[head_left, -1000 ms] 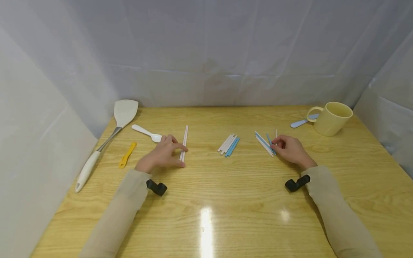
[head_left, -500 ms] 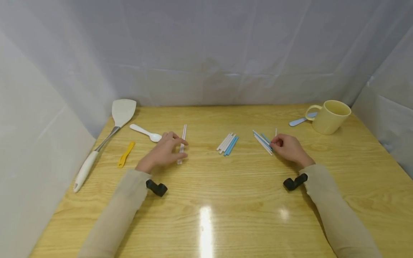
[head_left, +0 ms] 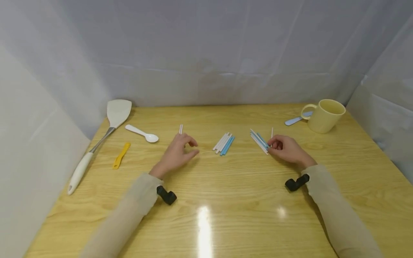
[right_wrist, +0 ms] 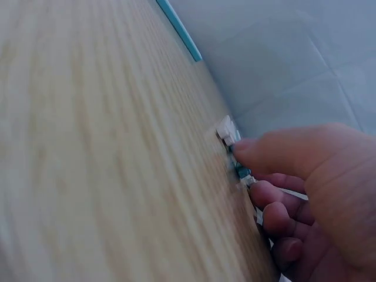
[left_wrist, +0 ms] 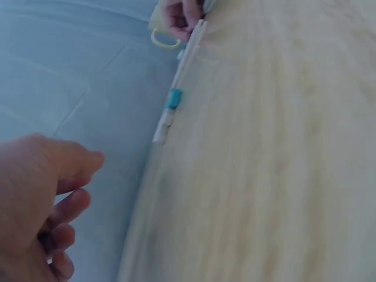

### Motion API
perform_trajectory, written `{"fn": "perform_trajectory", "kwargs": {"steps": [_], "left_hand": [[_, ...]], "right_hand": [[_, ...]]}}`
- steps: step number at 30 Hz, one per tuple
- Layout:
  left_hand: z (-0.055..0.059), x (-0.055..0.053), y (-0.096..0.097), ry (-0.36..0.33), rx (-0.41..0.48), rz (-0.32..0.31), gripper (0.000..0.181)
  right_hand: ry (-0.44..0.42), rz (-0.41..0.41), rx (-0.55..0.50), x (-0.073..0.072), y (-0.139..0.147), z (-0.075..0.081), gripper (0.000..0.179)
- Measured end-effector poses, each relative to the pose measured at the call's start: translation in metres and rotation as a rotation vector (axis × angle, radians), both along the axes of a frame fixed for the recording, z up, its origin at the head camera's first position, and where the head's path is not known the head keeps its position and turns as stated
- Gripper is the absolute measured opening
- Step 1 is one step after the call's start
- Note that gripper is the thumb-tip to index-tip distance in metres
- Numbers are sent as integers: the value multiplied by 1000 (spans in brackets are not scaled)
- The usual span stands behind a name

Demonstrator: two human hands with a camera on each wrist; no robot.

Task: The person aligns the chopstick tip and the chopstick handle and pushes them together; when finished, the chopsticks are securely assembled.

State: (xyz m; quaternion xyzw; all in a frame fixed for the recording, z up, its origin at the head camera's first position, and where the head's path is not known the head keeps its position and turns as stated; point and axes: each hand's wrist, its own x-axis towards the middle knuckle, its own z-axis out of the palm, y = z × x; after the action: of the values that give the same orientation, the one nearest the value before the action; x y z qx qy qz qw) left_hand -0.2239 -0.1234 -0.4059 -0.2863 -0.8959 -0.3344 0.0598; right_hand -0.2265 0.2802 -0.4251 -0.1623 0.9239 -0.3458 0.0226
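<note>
And here's the right hand point(head_left: 287, 148) at work, thumb and forefinger pinching a slim blue stick point(head_left: 262, 139) at its near end, on the right half of the worktop point(head_left: 232, 186), nearer the far edge than the middle. Look at that loose fan point(head_left: 259, 142) just beside it: straight, thin sticks, matt white and bright sky blue, lying slantwise with their far ends tipped leftward. Behind the knuckles a lone white stick point(head_left: 272, 132) peeks out.

Now the middle: a tidy bundle point(head_left: 223, 144), about halfway between left and right edges, whites on the left, blues on the right, ends slightly uneven, all slanting the other way.

Over to the left hand point(head_left: 176, 152): thumb and fingers apart, loosely bent, nothing between them, and a pale pair of sticks point(head_left: 181, 129) showing just past its knuckles toward the far edge.

Around them, a white spoon point(head_left: 142, 133) and a yellow utensil point(head_left: 121, 156) toward the left edge; a yellow mug point(head_left: 324, 120) upright by the far right corner.
</note>
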Motion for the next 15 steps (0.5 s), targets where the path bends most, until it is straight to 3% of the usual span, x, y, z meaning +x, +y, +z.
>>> {"fn": "perform_trajectory", "kwargs": {"steps": [5, 15], "left_hand": [[-6, 1, 21, 28, 42, 24, 14], [-23, -2, 52, -52, 99, -43, 9]], "right_hand": [[53, 5, 51, 3, -3, 2, 9], [133, -61, 105, 6, -10, 2, 11]]}}
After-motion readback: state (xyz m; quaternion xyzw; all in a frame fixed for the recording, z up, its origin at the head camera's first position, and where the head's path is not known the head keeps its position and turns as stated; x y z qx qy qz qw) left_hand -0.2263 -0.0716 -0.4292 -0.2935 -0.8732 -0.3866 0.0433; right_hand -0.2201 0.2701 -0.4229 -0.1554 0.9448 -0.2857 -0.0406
